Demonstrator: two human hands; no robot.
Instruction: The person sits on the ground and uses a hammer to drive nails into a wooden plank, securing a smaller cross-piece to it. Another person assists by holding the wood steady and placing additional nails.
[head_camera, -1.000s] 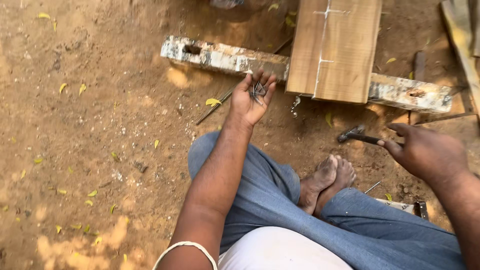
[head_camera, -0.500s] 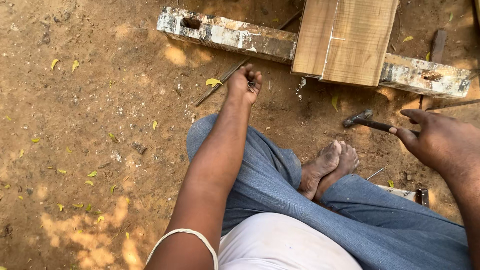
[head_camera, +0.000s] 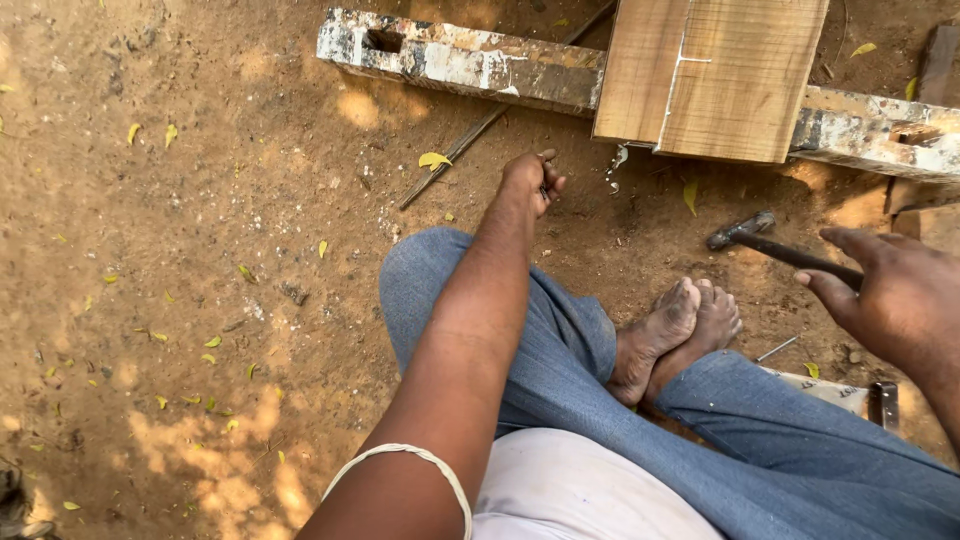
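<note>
I sit cross-legged on bare earth in blue trousers. My left hand (head_camera: 528, 183) reaches forward over my knee, its fingers curled into a fist around small dark nails (head_camera: 544, 186), of which only the tips show. My right hand (head_camera: 893, 290) is at the right edge, holding the dark handle of a hammer (head_camera: 742, 231) with its fingers loosely extended. The hammer's head hovers low over the ground, just ahead of my bare feet (head_camera: 678, 330). A light wooden plank (head_camera: 722, 75) lies across a paint-stained beam (head_camera: 455, 60) beyond both hands.
A thin dark rod (head_camera: 470, 140) lies slanted on the ground below the beam. A loose nail (head_camera: 776, 348) rests near my right knee, with a small metal tool (head_camera: 882, 402) beside it. Yellow leaves dot the dirt at left.
My left hand, open a second ago with nails in the palm, has shut into a fist. The hammer in my right hand has shifted slightly; the view has tilted.
</note>
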